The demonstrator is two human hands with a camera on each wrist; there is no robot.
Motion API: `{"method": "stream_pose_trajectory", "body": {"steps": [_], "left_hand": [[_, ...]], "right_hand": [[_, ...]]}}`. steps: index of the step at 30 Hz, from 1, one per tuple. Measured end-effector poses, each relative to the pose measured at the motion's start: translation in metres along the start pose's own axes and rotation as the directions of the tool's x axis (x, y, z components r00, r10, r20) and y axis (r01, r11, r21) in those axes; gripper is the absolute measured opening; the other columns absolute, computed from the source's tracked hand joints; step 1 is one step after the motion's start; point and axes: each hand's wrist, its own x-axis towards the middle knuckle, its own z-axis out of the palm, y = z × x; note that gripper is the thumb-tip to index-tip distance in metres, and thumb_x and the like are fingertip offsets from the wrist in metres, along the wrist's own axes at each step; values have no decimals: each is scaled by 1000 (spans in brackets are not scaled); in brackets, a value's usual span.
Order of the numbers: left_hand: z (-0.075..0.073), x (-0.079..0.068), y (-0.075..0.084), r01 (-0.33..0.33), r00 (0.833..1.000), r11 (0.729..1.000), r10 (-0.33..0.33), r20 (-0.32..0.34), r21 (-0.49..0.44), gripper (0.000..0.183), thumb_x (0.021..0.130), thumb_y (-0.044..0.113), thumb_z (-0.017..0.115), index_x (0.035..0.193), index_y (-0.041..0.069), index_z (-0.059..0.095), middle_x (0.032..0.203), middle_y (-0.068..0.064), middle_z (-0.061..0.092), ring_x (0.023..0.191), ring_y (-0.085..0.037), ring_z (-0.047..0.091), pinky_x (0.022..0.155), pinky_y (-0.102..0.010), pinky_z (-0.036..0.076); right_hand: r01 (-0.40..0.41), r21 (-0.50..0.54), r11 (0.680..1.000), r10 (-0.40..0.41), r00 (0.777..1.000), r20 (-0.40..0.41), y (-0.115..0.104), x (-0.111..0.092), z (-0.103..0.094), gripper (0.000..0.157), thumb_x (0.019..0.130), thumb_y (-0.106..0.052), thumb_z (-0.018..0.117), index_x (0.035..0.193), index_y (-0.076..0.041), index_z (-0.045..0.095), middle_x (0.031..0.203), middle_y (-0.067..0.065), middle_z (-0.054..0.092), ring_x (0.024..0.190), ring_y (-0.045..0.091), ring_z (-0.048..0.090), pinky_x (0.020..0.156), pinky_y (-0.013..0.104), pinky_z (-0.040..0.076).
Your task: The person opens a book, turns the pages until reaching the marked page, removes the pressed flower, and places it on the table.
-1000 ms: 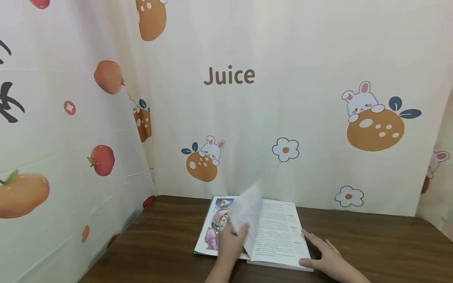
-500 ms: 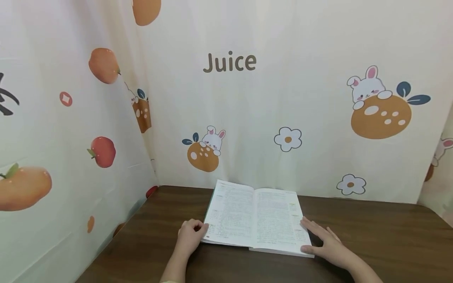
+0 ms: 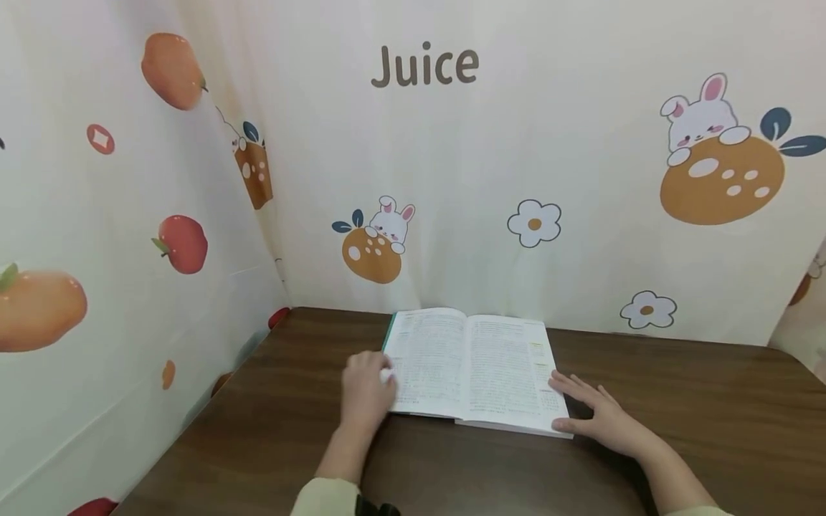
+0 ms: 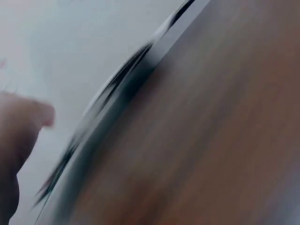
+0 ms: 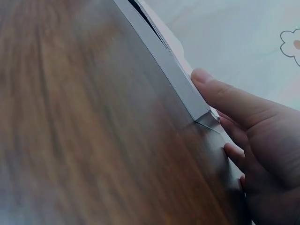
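An open book [image 3: 429, 358] with printed text on both pages lies on the brown table. My left hand [image 3: 364, 387] is at the book's left edge with its fingers curled, and a small white patch shows between thumb and fingers; I cannot tell whether it pinches a page there. Motion blurs the left wrist view, where the thumb [image 4: 26, 112] appears above the book's edge. At the lower right corner, my right hand [image 3: 600, 416] rests with fingers spread along the right page's margin. The right wrist view shows its thumb [image 5: 225, 96] at the edge of the page block [image 5: 173, 79].
Behind the table [image 3: 503, 473] hangs a pale curtain [image 3: 464, 158] printed with fruit, rabbits, flowers and the word "Juice". A second printed curtain [image 3: 122, 287] runs along the left side. The book's far edge lies close to the back curtain.
A lifted leaf was turned over to the left by my left hand, covering the colour picture. That hand then shifted up along the left edge. My right hand stayed; the head view tilted down.
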Motion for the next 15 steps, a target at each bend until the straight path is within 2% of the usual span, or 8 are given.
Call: {"method": "stream_pose_trajectory", "body": {"steps": [1, 2, 3, 5, 8, 10, 13, 15], "left_hand": [[6, 1, 12, -103, 994, 995, 103, -23, -12, 9, 74, 12, 68, 77, 12, 60, 82, -3, 58, 88, -26, 52, 77, -40, 41], [14, 2, 24, -207, 978, 978, 206, -25, -24, 7, 75, 10, 66, 81, 11, 62, 85, -2, 60, 91, -24, 54, 79, -38, 43], [20, 3, 37, -285, 958, 957, 286, 8, -48, 8, 78, 10, 64, 86, 11, 64, 89, -1, 62, 92, -21, 56, 81, -36, 45], [34, 2, 59, -369, 918, 927, 375, 130, -68, 13, 86, 19, 60, 96, 13, 65, 95, 3, 63, 96, -14, 56, 86, -30, 44], [46, 4, 86, -412, 861, 910, 403, 310, -36, 29, 93, 39, 52, 109, 18, 63, 108, 8, 61, 108, -9, 52, 97, -28, 38], [51, 5, 97, -421, 839, 907, 390, 379, -1, 41, 91, 52, 47, 114, 22, 63, 115, 10, 59, 113, -7, 49, 101, -31, 35], [56, 3, 103, -392, 830, 920, 358, 427, -8, 53, 85, 64, 47, 117, 25, 63, 124, 10, 55, 120, -8, 44, 106, -39, 28], [58, 1, 102, -360, 836, 933, 336, 433, -29, 57, 80, 68, 50, 117, 27, 63, 125, 10, 53, 122, -9, 43, 107, -42, 25]], "right_hand": [[-7, 1, 1000, 7, 1000, 9, 1, 1, -1, 70, 75, -34, 74, 132, -3, 49, 141, 23, 35, 129, 54, 15, 97, 69, 0], [-12, 3, 1000, 12, 1000, 13, 1, 2, -2, 70, 75, -34, 74, 132, -3, 49, 142, 23, 34, 129, 54, 14, 97, 69, 0], [-16, 2, 1000, 16, 1000, 14, 1, 4, -2, 70, 75, -33, 74, 132, -3, 48, 142, 23, 34, 130, 54, 14, 98, 69, -1], [-27, -7, 1000, 27, 999, 18, 2, 7, -4, 70, 76, -34, 74, 133, -3, 48, 142, 22, 34, 130, 53, 14, 99, 68, -1], [-41, -14, 999, 42, 999, 20, 2, 11, -6, 70, 76, -34, 73, 133, -4, 47, 143, 21, 33, 131, 51, 14, 101, 66, -1], [-51, -16, 999, 52, 998, 24, 2, 12, -7, 70, 77, -34, 73, 134, -4, 47, 144, 21, 32, 132, 50, 14, 101, 65, -2], [-65, -16, 998, 66, 998, 22, 2, 13, -5, 68, 78, -35, 72, 134, -4, 47, 144, 21, 32, 133, 49, 13, 102, 64, -3], [-80, -13, 997, 80, 997, 3, 1, 13, -1, 67, 79, -35, 71, 134, -4, 48, 144, 20, 33, 133, 47, 15, 103, 63, -2]]}}
